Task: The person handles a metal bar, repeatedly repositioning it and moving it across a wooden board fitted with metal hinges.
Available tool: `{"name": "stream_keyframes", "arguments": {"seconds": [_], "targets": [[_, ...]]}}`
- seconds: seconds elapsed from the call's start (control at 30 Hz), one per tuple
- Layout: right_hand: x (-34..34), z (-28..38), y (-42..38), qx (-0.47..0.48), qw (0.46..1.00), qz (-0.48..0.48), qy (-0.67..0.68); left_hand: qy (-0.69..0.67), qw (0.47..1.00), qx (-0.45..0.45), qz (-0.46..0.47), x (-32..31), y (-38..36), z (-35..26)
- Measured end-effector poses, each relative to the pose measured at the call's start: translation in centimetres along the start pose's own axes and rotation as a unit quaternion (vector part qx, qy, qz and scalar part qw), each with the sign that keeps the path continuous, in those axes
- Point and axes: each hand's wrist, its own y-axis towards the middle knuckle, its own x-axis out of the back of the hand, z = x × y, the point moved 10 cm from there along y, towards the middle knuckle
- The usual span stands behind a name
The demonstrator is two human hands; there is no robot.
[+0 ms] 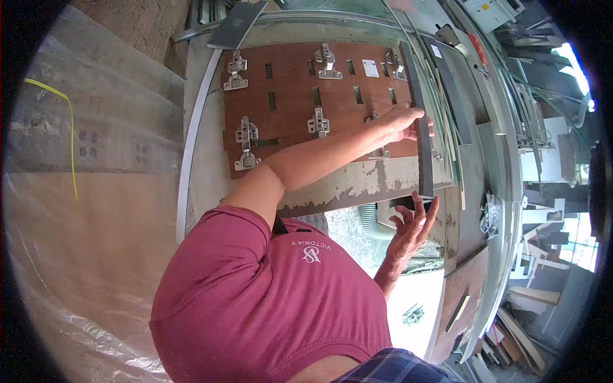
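Note:
A long, narrow dark strip (424, 150) lies along the right side of a reddish-brown board (290, 96). My left hand (403, 124) reaches across the board and is closed on the strip, thumb on top and fingertips showing past its far edge. At the strip's near end is my right hand (412, 226), fingers apart, with fingertips at or very close to that end. Metal hinges are fixed on the board, one at the top middle (327, 62) and another at the lower left (246, 143). My left forearm partly hides one hinge (379, 153).
The board rests on a worn, paint-chipped table (357, 182). Long thin rods (447, 108) and a dark flat bar (450, 89) lie to the right. A grey plate (236, 25) sits at the upper left. Below is a ribbed hose (370, 223). Plastic-wrapped panels (96, 210) stand at left.

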Motion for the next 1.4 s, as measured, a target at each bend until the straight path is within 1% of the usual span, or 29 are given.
{"name": "stream_keyframes", "arguments": {"seconds": [0.03,0.17,0.23,0.3,0.33,0.37,0.47,0.57,0.67,0.73,0.77,0.83,0.87,1.0,1.1,1.17,1.3,1.4], "targets": [[-0.3,0.1,0.3,0.003,1.000,0.002,0.000,-0.009,1.000,0.004,-0.008,0.7,0.8,0.0],[-1.6,0.3,1.2,0.003,1.000,0.030,0.000,-0.037,0.999,0.023,0.013,2.9,3.3,0.1],[-2.2,0.4,1.3,0.010,0.998,0.042,0.044,-0.056,0.998,0.028,-0.001,3.6,3.8,0.1],[-2.6,0.5,1.2,0.005,0.998,0.046,0.034,-0.075,0.996,0.044,-0.023,4.3,3.5,0.5],[-2.5,0.2,1.2,-0.001,0.999,0.042,0.020,-0.061,0.997,0.043,-0.015,4.1,3.3,0.3],[-2.6,0.1,1.2,-0.006,0.999,0.038,0.008,-0.051,0.998,0.035,-0.025,4.3,3.0,0.0],[-3.0,-0.1,1.2,-0.015,0.999,0.040,0.015,-0.065,0.997,0.036,-0.036,5.0,2.9,0.1],[-3.3,-0.3,1.2,-0.017,0.999,0.046,0.021,-0.047,0.998,0.031,-0.030,5.3,2.7,0.0],[-3.4,-0.4,1.2,-0.021,0.998,0.045,0.027,-0.046,0.998,0.016,-0.043,5.6,1.4,-0.7],[-3.4,-0.6,1.2,-0.026,0.998,0.054,0.036,-0.001,0.997,-0.058,-0.055,5.7,-0.3,-2.7],[-3.5,-0.8,1.2,-0.027,0.997,0.055,0.038,0.000,0.997,-0.058,-0.056,5.6,-1.3,-3.0],[-3.3,-1.1,1.1,-0.031,0.998,0.051,0.038,0.005,0.984,-0.130,-0.119,6.3,-4.1,-4.6],[-3.2,-1.2,1.0,-0.033,0.997,0.053,0.038,-0.017,0.983,-0.144,-0.112,6.3,-5.4,-5.0],[-3.2,-1.6,0.8,-0.031,0.997,0.054,0.056,-0.052,0.976,-0.145,-0.153,7.6,-8.1,-4.8],[-3.5,-1.4,0.6,-0.025,0.996,0.056,0.067,-0.077,0.975,-0.142,-0.152,8.5,-8.5,-4.4],[-3.7,-1.3,0.5,-0.024,0.996,0.059,0.064,-0.080,0.979,-0.138,-0.127,8.8,-8.0,-3.9],[-4.1,-0.9,0.0,-0.024,0.996,0.060,0.055,-0.085,0.978,-0.139,-0.128,8.8,-8.2,-3.9],[-4.0,-1.3,-0.2,-0.029,0.995,0.059,0.073,-0.083,0.978,-0.144,-0.125,8.8,-8.5,-3.9]]}}
